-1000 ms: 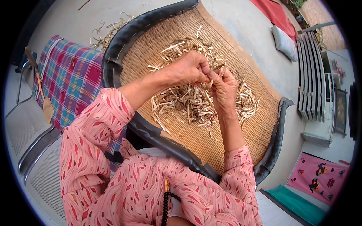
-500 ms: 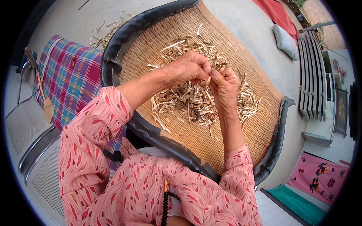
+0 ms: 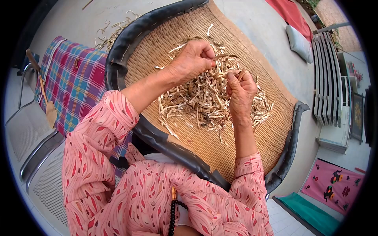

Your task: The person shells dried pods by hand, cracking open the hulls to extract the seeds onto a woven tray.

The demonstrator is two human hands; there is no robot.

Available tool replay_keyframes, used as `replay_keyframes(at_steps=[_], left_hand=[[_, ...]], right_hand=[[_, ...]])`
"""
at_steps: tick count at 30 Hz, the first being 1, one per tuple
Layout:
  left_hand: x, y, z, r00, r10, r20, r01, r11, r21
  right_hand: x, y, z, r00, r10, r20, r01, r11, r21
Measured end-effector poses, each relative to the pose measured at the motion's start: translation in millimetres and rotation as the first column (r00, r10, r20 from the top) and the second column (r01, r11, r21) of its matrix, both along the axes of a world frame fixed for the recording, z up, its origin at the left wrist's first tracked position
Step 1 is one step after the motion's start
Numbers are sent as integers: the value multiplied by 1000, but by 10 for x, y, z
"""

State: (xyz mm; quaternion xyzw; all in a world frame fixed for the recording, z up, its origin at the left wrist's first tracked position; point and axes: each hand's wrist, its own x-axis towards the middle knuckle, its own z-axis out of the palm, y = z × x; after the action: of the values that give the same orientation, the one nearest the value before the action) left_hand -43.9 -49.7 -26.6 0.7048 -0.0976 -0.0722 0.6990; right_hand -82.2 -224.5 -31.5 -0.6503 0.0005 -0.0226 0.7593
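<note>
My left hand (image 3: 193, 61) is closed in a pinch above the pile, with a thin brown dried pod (image 3: 227, 56) reaching out from its fingertips. Just below and to the right, the thumb and fingers of my right hand (image 3: 241, 94) pinch a paler dried pod piece (image 3: 224, 73). Under both hands lies a heap of dry, curled pods and husks (image 3: 204, 104). It rests on a woven winnowing tray (image 3: 197, 147) with a thick black rim. Any beans inside the fingers are too small to make out.
A plaid cloth (image 3: 78, 78) hangs over a metal chair (image 3: 31, 133) at left, near a wooden paddle-like tool (image 3: 50, 112). More husks (image 3: 114, 33) lie on the floor beyond the tray. A pillow (image 3: 299, 44) and slatted rack (image 3: 327, 78) are at right.
My hands have drawn apart from where they met. The left moved up and slightly left; the right shifted a little down and right, and pod pieces now show between them.
</note>
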Motion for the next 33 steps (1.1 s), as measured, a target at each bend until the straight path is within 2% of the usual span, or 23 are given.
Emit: replay_keyframes(at_steps=[3,5,6,9,11,15,17,18,21,24,27,30,33], left_hand=[[35,47,-3,987,49,153,-77,979,188],[31,68,46,984,51,173,-80,983,167],[22,74,90,982,51,184,-81,984,156],[-7,36,152,999,-31,41,30,999,29],[-9,21,154,999,-48,16,48,999,6],[-8,20,156,994,-97,-42,91,989,-117],[-20,11,192,991,-122,-49,119,991,-59],[-27,6,214,990,-133,-53,132,991,-30],[-41,-15,213,975,-197,-101,189,978,-86],[-40,-24,168,976,-198,-91,196,980,-33],[-32,-9,136,976,-200,-87,201,980,0],[-57,7,162,966,-197,-169,202,979,13],[-102,-8,259,913,-263,-312,246,965,-94]], right_hand=[[20,-16,-45,999,-43,23,44,999,-32],[39,-62,-55,998,-63,28,64,996,-62],[40,-60,-48,999,-44,16,44,999,-11],[45,-51,-27,1000,3,-26,1,990,142],[64,-37,-41,997,28,-69,-10,969,248],[61,-7,-43,994,55,-97,-21,946,324],[60,1,-46,990,72,-122,-23,931,365],[56,8,-52,989,84,-120,-36,935,354],[35,43,-72,987,123,-102,-87,949,304],[-10,149,48,985,148,-87,-126,968,215],[-8,124,-2,985,152,-86,-121,949,290],[-26,108,23,995,15,-99,-5,995,104],[-27,159,23,995,-72,73,79,991,-108]])
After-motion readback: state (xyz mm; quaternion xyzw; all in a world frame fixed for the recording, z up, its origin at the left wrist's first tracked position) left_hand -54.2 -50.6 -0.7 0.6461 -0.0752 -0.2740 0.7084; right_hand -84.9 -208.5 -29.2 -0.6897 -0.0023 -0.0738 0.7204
